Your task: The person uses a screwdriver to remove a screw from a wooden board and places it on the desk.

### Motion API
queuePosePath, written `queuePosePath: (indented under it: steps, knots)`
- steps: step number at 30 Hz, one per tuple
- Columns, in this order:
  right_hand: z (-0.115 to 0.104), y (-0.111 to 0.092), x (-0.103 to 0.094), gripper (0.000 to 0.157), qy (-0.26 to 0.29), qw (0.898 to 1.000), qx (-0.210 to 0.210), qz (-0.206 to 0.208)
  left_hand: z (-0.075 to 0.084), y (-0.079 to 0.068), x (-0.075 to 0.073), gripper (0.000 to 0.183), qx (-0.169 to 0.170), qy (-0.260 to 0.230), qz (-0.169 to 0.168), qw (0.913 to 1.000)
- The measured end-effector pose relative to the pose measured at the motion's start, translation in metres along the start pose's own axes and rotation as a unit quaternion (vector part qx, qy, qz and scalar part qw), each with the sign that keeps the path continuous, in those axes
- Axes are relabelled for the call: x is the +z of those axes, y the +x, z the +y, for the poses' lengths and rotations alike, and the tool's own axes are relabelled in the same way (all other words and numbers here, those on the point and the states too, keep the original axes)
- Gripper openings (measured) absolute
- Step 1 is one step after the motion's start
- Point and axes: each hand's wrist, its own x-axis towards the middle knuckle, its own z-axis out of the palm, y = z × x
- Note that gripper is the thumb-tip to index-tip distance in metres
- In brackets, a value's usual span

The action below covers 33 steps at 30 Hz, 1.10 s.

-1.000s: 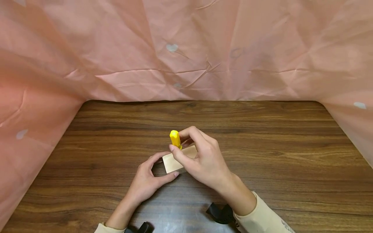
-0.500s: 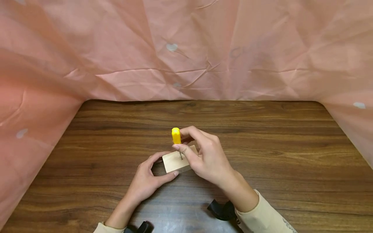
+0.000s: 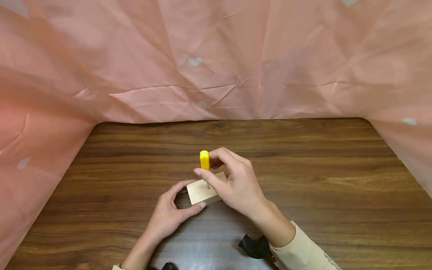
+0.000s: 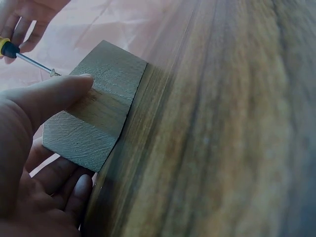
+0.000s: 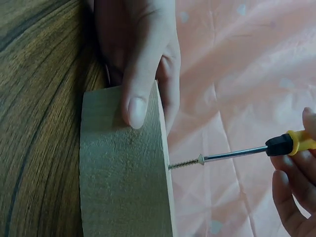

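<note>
A pale wooden block (image 3: 200, 193) sits on the table, with my left hand (image 3: 168, 213) gripping its left end between thumb and fingers. From the block's top face stands a screw (image 5: 185, 164), most of its thread showing in the right wrist view. The tip of a screwdriver (image 5: 237, 154) with a yellow and black handle meets the screw head, shaft and screw nearly in line. My right hand (image 3: 237, 183) holds the yellow handle (image 3: 204, 160) between thumb and fingers, above the block. In the head view the right thumb hides the shaft and part of the block.
The brown wood-grain table (image 3: 320, 168) stretches around both hands. A pink cloth (image 3: 152, 67) with pale hearts hangs behind it and along both sides. Black straps (image 3: 254, 247) show at the wrists, near the beige sleeves (image 3: 300, 247).
The right thumb lifted, showing the screw, then came back down across the shaft. The screwdriver handle is more upright than a second ago. The left hand keeps its grip on the block.
</note>
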Motion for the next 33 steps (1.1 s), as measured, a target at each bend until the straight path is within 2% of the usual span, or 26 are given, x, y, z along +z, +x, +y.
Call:
queuePosePath:
  steps: [6,12,23,33]
  knots:
    - [0.0004,-0.0003,0.0017,0.021,-0.019,0.999,-0.046,0.015,-0.0005,0.0012,-0.0002,0.055,0.006,0.005,0.001,1.0000]
    - [0.0017,0.0010,0.0014,0.022,-0.025,0.997,-0.068,0.007,0.0003,0.0013,-0.0003,0.055,0.002,0.006,0.002,1.0000]
    - [0.0018,-0.0022,0.0010,0.020,-0.025,0.997,-0.060,-0.030,-0.0018,0.0004,0.0009,0.055,-0.001,0.004,0.005,1.0000]
    - [0.0033,-0.0010,0.0010,0.024,-0.023,0.997,-0.078,-0.019,-0.0004,0.0020,0.0000,0.055,0.004,0.009,0.005,0.9999]
